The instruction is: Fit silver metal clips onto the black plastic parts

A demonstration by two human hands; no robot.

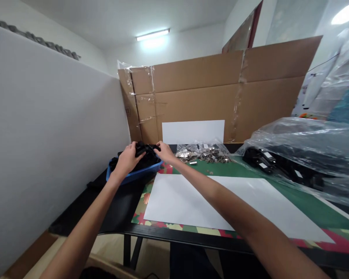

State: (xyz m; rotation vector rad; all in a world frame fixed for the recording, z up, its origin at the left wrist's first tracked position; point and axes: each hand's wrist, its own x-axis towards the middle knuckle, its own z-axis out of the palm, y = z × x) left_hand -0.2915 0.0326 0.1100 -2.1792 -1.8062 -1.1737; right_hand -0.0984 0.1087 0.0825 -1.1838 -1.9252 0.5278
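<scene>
1. The left hand [128,157] is at the far left part of the desk [113,217], its forearm [94,211] slanting up from the near left over the desk's near edge. Its fingers close around the left side of a black item [143,148], the thumb pointing right.
2. The right hand [164,151] faces it, near the desk's far edge. Its fingers are bunched, seeming to pinch the item's right end; exact contact is too small to tell. Its forearm [211,190] runs diagonally from the near right.
3. The black item is raised between both hands, above a blue basket [152,169] of black pieces [142,164] towards the desk's far left corner.
4. The desk is black. A green mat [244,168] with a patterned red-and-camouflage border covers its middle and right, and a white sheet [177,197] lies along the near edge, under the right forearm.
5. Near the far edge lie small metal parts [215,156] by clear bags [192,148], with a silver cylinder [193,163] just in front. On the desk's right side, clear plastic [305,133] covers black items with white labels [267,162].
6. Behind the far edge stands a cardboard screen [197,87], a white panel [193,131] before it. A pale partition [55,128] flanks the left; a tube light [153,34] glows above.
</scene>
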